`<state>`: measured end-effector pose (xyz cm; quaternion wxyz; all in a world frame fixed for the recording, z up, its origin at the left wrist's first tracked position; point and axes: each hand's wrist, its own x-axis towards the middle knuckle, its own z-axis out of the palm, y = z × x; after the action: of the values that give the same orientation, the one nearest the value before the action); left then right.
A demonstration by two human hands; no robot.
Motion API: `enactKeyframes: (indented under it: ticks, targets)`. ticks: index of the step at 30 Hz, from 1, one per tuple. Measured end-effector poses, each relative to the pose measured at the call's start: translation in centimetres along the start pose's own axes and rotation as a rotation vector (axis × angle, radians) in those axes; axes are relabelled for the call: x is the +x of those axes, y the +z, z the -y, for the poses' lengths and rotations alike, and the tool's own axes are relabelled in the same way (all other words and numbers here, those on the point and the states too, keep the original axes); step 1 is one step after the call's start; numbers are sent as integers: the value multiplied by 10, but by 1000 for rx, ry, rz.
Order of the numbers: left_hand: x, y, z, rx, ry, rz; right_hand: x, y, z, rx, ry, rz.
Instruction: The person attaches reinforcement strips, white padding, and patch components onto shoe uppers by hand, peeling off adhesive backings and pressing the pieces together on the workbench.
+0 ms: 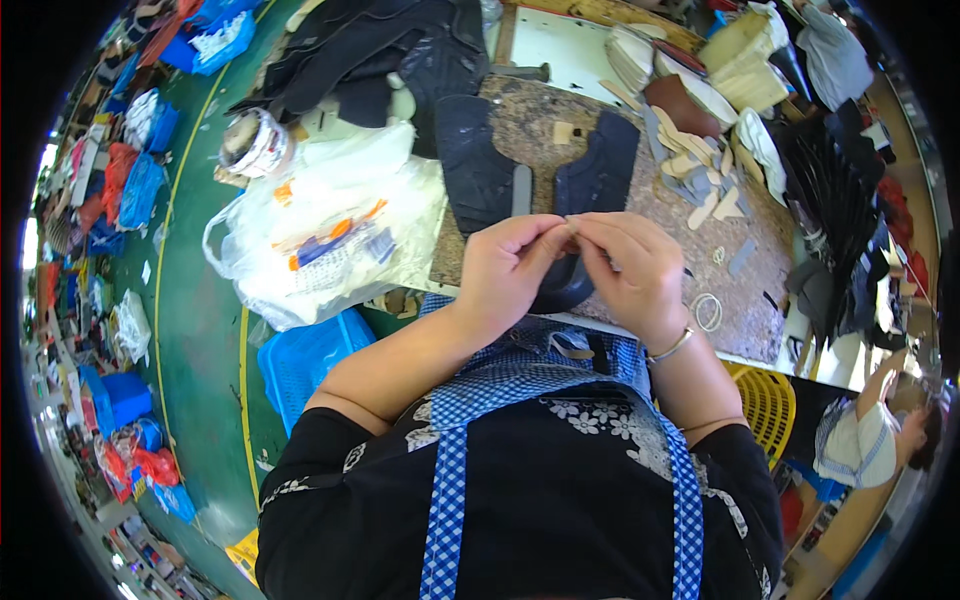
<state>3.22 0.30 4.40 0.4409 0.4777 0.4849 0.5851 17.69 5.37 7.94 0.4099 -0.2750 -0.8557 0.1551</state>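
My left hand (512,268) and my right hand (636,268) meet at the fingertips over the near edge of the worktable. Both are closed in a pinch, thumbs and forefingers together. Whatever lies between the fingertips is too small or too hidden to make out. Under and beyond them is a black curved piece, with its left arm (470,165) and right arm (603,165) spreading away from me and its rounded near end (566,285) below my hands. A grey narrow strip (522,190) lies along the left arm's inner edge. Farther off rests a small beige piece (563,133).
At left, a white plastic bag (340,220) and a tub (255,143) stand near black material (380,60). Beige and grey cut pieces (700,165) lie at right, beside a pile of black pieces (835,190). A blue basket (312,360) stands below; another person (870,440) is at right.
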Motion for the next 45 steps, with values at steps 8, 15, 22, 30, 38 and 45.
enactKeyframes:
  ticks: [8,15,22,30,38,45]
  targets:
    - [1,1,-1,-153,-75,100,-27,4,-31,676,860,-274]
    - [3,-16,3,-342,-321,14,-31,-55,-22,196,319,534]
    - [-1,1,11,-69,-186,130,-9,-7,-34,58,313,115]
    - [7,-17,36,806,412,300,-6,29,-95,651,854,315]
    - [11,-11,30,1006,304,447,3,35,-85,318,806,352]
    - [24,-6,33,1131,400,441,-8,20,-106,-17,413,89]
